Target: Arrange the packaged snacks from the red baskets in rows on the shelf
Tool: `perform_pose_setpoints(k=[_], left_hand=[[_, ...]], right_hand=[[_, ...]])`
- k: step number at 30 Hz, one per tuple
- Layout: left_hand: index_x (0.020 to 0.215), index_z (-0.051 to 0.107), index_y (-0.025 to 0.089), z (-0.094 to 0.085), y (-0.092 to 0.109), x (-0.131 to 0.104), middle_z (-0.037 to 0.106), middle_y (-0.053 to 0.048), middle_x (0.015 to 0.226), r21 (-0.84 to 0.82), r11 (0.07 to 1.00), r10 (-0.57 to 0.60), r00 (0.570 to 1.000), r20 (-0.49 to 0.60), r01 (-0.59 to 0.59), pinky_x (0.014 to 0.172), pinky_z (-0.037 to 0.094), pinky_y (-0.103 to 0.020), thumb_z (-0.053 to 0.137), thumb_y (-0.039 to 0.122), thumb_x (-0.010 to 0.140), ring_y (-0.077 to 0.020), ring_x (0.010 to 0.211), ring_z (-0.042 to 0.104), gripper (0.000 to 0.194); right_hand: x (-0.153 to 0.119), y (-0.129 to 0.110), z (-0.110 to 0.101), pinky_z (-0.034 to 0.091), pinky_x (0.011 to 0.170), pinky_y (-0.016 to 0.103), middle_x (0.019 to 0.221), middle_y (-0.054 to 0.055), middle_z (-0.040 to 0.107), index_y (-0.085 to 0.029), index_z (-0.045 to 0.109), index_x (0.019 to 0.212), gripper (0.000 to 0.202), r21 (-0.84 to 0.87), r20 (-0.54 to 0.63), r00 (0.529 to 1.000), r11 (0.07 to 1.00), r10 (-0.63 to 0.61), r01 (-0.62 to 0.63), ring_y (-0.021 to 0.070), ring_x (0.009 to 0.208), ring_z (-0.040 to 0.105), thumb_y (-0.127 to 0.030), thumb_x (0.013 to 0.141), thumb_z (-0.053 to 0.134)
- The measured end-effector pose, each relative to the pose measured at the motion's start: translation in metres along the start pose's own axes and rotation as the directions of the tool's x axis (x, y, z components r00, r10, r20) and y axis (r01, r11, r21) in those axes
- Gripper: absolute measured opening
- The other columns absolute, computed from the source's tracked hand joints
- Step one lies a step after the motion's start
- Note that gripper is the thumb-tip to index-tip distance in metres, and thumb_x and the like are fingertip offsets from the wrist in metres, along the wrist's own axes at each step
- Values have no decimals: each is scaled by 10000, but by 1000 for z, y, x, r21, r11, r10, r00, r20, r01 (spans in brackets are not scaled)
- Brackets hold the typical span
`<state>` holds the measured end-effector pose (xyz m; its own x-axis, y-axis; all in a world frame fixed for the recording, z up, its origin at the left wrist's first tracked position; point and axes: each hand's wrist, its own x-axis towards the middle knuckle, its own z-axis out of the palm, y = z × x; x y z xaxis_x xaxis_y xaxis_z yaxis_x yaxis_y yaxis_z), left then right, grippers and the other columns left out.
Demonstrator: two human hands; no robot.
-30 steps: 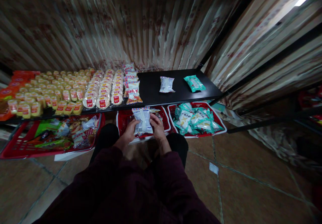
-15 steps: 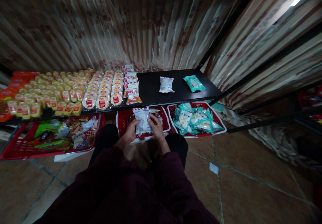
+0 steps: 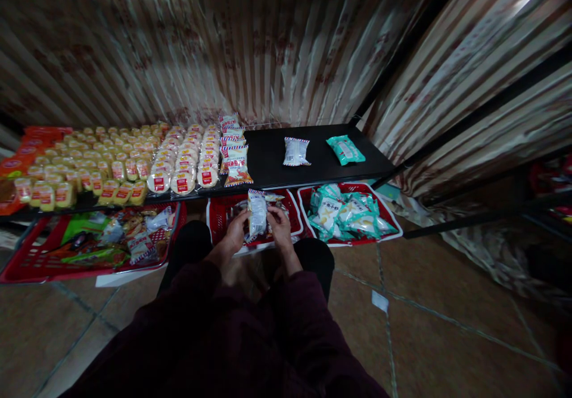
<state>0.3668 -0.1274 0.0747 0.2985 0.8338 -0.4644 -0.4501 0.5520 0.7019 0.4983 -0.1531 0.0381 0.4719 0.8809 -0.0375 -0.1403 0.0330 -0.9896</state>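
Observation:
Between my two hands is a white snack bag (image 3: pixel 257 214) with a striped end, turned so that it looks narrow. My left hand (image 3: pixel 236 231) grips its left edge, and the fingers of my right hand (image 3: pixel 280 226) close on its right edge. Just beyond and below the bag is a red basket (image 3: pixel 294 212) with white trim, holding more snack bags partly hidden by my hands. On the black shelf (image 3: pixel 268 171) above, similar bags (image 3: pixel 236 165) stand in an overlapping column, and a single white bag (image 3: pixel 295 151) lies to their right.
A teal bag (image 3: pixel 345 149) lies at the shelf's right. Rows of round packaged cakes (image 3: pixel 183 180), small yellow cakes (image 3: pixel 107 190) and orange packs (image 3: pixel 27 154) fill its left. Red baskets with teal bags (image 3: pixel 348 213) and mixed snacks (image 3: pixel 93 255) flank my knees.
The snack bag in my hands has turned from showing its broad back to showing a narrower side. Both hands stay above the middle basket.

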Motion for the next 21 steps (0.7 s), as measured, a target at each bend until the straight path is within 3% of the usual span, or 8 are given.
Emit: perform_pose_setpoints(k=[8, 12, 16, 21], left_hand=[[1183, 611, 240, -1, 0, 2, 667, -52, 1161, 86, 995, -45, 998, -45, 49, 768, 491, -264, 630, 353, 751, -199, 1018, 623, 447], [1169, 625, 276, 0, 2, -2, 639, -26, 1213, 142, 989, -32, 998, -52, 39, 760, 472, -236, 631, 273, 754, -173, 1034, 607, 415], [1175, 628, 278, 5, 5, -7, 618, -23, 1238, 192, 981, 24, 1000, -6, -22, 731, 463, -221, 683, 158, 683, -141, 912, 622, 510], [1281, 560, 231, 8, 5, -8, 681, -11, 837, 317, 946, 78, 997, -6, -72, 693, 479, -222, 684, 126, 664, -101, 672, 589, 638]], right_hand=[[-2, -2, 0, 495, 828, 336, 954, 31, 707, -215, 683, 926, 320, 70, 3, 997, 995, 75, -75, 199, 879, 634, -435, 694, 667], [-2, -3, -1, 495, 853, 355, 993, 32, 707, -210, 681, 1005, 440, 52, -20, 986, 985, 167, -165, 217, 937, 630, -527, 704, 636], [-5, -12, 0, 462, 941, 375, 1114, 45, 685, -209, 675, 1075, 505, 29, 36, 986, 986, 162, -163, 238, 1072, 596, -568, 726, 614], [-11, -20, 1, 459, 962, 391, 1145, 36, 680, -231, 665, 1118, 512, 52, 126, 978, 983, 166, -174, 243, 1104, 600, -564, 730, 634]])
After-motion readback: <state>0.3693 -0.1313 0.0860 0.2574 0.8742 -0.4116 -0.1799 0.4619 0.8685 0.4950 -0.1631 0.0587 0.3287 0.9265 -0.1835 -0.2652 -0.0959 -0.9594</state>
